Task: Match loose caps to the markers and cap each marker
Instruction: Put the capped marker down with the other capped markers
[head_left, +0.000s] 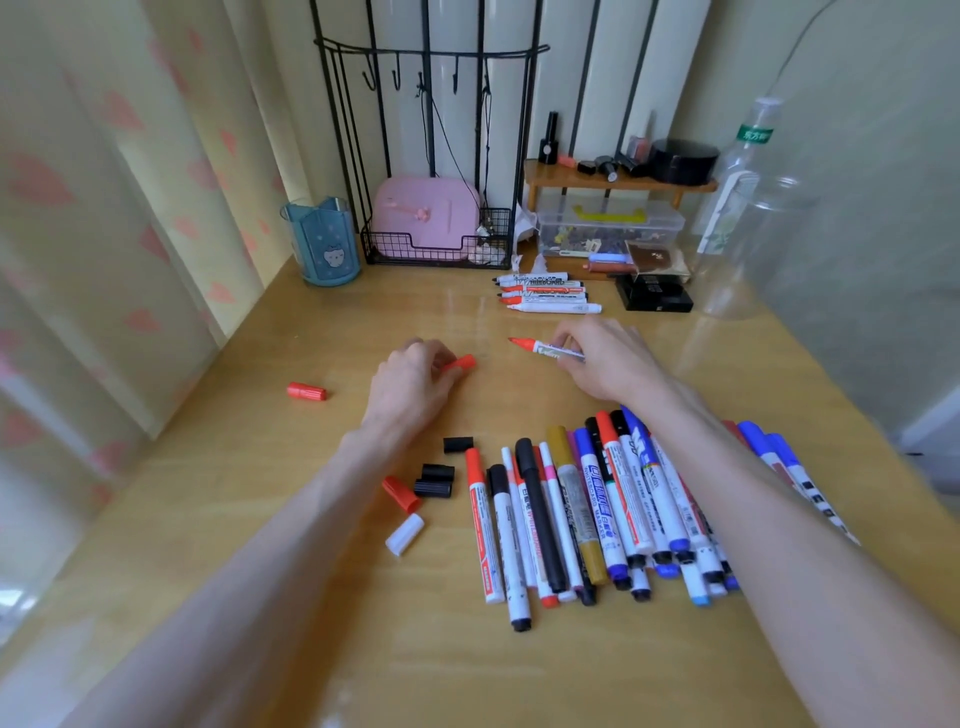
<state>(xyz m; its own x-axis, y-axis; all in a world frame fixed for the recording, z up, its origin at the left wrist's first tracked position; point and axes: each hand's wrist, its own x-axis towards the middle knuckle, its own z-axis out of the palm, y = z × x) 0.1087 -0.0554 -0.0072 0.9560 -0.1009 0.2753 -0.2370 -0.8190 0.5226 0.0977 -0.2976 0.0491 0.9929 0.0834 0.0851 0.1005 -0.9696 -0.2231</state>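
Observation:
My right hand (605, 358) grips an uncapped white marker with a red tip (540, 347), tip pointing left. My left hand (415, 382) pinches a red cap (462, 362) a short way left of that tip. Loose caps lie on the wooden table (260, 519): a red cap (306, 391) at the left, three black caps (458, 444) (438, 472) (432, 488), another red cap (401, 493) and a white cap (404, 534). A pile of capped markers (597, 514) lies near me. Several uncapped markers (545, 293) sit in a row at the back.
A blue pen cup (323, 241) stands back left beside a black wire rack (436, 249) holding a pink case. A clear storage box (608, 226), small wooden shelf (618, 182), black box (654, 299) and clear plastic bottles (743, 208) crowd the back right.

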